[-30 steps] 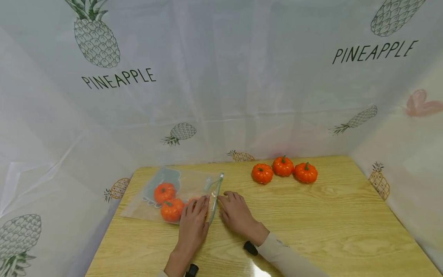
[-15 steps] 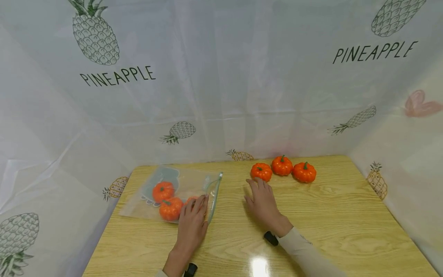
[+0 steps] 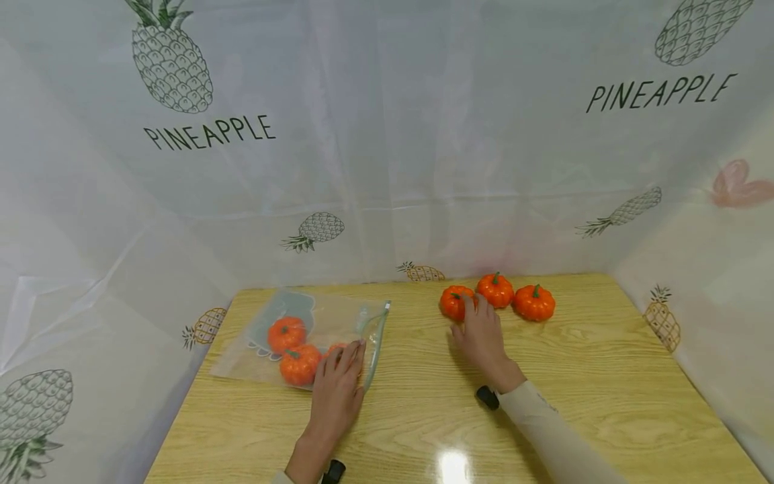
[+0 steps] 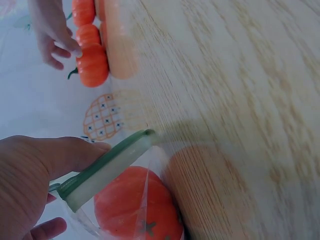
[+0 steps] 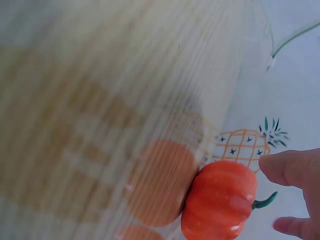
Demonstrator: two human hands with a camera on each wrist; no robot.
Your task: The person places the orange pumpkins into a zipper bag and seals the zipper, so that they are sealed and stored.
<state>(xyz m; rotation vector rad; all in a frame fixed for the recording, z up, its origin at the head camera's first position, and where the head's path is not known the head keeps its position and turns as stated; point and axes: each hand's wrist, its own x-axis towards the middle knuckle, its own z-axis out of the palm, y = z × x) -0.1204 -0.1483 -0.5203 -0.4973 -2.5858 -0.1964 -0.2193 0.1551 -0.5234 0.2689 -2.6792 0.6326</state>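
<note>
A clear zip bag [image 3: 260,366] with a green zip edge lies on the table's left, several-lobed orange toy pumpkins showing inside, among them one pumpkin [image 3: 300,365] near its middle. My left hand [image 3: 336,390] holds the bag near its mouth; in the left wrist view the thumb lies along the green zip [image 4: 107,165], with a pumpkin [image 4: 135,202] just behind. At the back, my right hand [image 3: 482,336] hovers over the leftmost loose pumpkin [image 3: 453,301]. The right wrist view has its thumb and a finger spread beside that pumpkin's [image 5: 220,200] green stem, apart from it.
Two more loose pumpkins, a middle one [image 3: 495,290] and a right one [image 3: 535,302], sit close beside the first at the table's back edge. A white curtain [image 3: 387,134] printed with pineapples encloses the wooden table [image 3: 580,390] at the back and sides.
My right hand has left the bag's mouth and moved right and back to the leftmost loose pumpkin. The left hand and the bag stay in place.
</note>
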